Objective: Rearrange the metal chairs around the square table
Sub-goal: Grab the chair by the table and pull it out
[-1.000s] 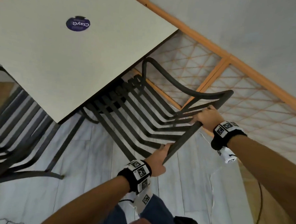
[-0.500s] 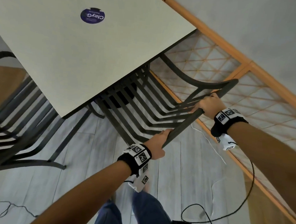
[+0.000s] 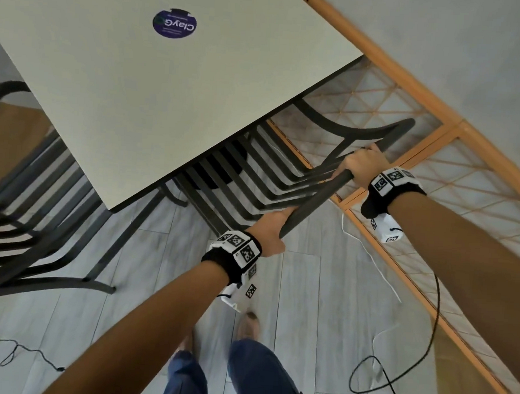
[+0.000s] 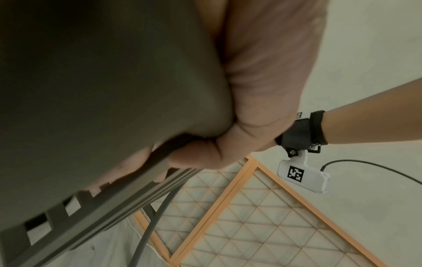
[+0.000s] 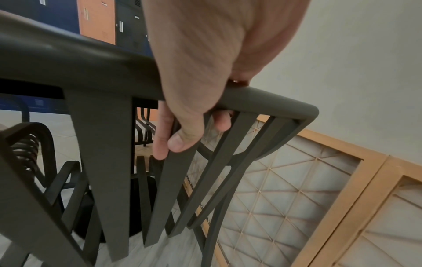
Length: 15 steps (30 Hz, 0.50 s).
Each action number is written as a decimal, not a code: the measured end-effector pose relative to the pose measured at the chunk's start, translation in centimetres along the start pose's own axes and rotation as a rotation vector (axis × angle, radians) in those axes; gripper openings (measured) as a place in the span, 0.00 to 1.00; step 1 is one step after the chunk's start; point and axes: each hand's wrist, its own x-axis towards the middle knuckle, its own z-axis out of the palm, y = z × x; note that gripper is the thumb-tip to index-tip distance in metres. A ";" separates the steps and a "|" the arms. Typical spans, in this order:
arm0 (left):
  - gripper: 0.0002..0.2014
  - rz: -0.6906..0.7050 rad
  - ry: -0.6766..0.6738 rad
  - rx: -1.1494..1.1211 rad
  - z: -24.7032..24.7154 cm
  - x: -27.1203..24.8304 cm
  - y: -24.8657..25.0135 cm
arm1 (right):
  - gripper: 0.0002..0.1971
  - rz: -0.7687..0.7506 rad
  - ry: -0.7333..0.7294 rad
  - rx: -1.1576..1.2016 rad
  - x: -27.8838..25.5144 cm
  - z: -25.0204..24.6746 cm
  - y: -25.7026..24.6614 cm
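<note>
Left hand point(image 3: 271, 231) and right hand point(image 3: 363, 162) each curl around the slatted metal chair's top rail point(image 3: 337, 183), seat tucked under the square worktop point(image 3: 137, 106).

Desk point(image 3: 114, 77): pale beige-grey top, thin dark edge; round dark-purple sticker point(image 3: 174, 24) with white lettering.
Chair point(image 3: 253, 178): dark charcoal grey throughout, slatted back and seat. Second chair point(image 3: 19, 229) at left: same dark grey, slatted.
Floor point(image 3: 323, 290): light grey plank pattern.
Wall panel point(image 3: 452, 188): off-white with diamond lattice, orange-tan wooden frame.
Wristbands point(image 3: 237, 253): black, with white blocks carrying black-and-white square codes.
Trousers point(image 3: 255, 374): dark blue.
Cable point(image 3: 406, 364): black.
</note>
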 end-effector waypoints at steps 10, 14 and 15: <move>0.36 -0.009 0.135 -0.018 0.6 -1.7 -1.2 | 0.11 0.067 0.044 -0.052 -1.1 -1.3 -1.9; 0.29 -0.009 0.239 -0.037 1.4 -6.1 -4.7 | 0.08 0.150 -0.069 0.041 -2.2 -3.6 -4.0; 0.29 -0.020 0.255 -0.032 1.7 -7.5 -6.2 | 0.09 0.182 -0.099 0.098 -2.4 -4.4 -4.6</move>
